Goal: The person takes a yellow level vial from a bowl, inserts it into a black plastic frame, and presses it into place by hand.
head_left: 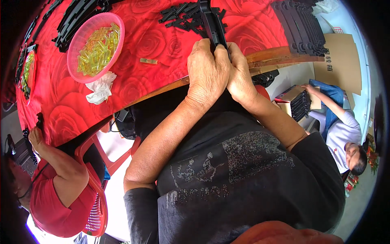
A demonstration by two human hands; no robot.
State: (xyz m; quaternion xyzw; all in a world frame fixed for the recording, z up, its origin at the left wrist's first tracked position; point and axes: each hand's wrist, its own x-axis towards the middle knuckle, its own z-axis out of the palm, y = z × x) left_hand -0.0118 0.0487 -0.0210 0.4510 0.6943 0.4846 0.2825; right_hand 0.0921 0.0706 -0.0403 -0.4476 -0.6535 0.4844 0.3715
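Close together at the table's near edge, both my hands grip the near end of a long black plastic part (213,24) with a channel along it. My left hand (206,71) is closed around its left side. My right hand (240,75) is closed against the other side, its fingers partly hidden behind the left. The far end of the part lies over a loose pile of small black plastic pieces (174,18). A single small yellowish clear piece (149,61) rests on the red rose-patterned tablecloth (162,44), left of my hands.
A pink basket (72,61) of yellow clear pieces stands left, beside crumpled white tissue (99,87). Long black parts are stacked at far left (77,22) and right (300,26). A person in red (57,195) works at left; another (343,138) reaches to a box of black parts at right.
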